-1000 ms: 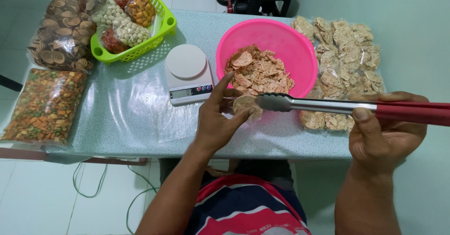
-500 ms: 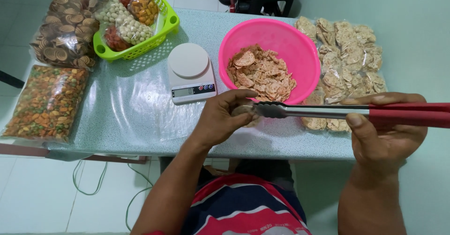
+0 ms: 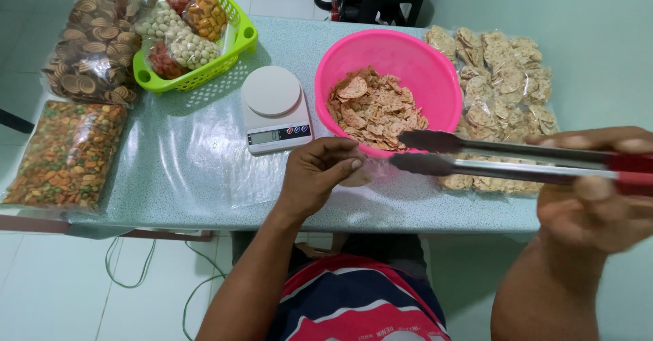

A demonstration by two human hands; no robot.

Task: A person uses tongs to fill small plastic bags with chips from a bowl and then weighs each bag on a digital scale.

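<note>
My left hand [image 3: 318, 175] is closed around a round pale cracker [image 3: 356, 176] just in front of the pink bowl [image 3: 435, 75], over the table's front part. My right hand [image 3: 598, 191], blurred, grips the red handles of metal tongs [image 3: 476, 156]. The tongs' jaws are apart and empty, their tips just right of my left hand, over the bowl's near rim. The bowl holds a heap of orange-brown crackers [image 3: 375, 108].
A white kitchen scale [image 3: 275, 108] stands left of the bowl. A green basket [image 3: 235, 45] holds bagged snacks. Large bags of spiral snacks [image 3: 92, 45] and mixed nuts [image 3: 64, 154] lie at the left. Packed cracker bags [image 3: 507, 75] lie at the right.
The tongs let go of the cracker, opened and drew back to the right. My left hand closed on the cracker and kept it.
</note>
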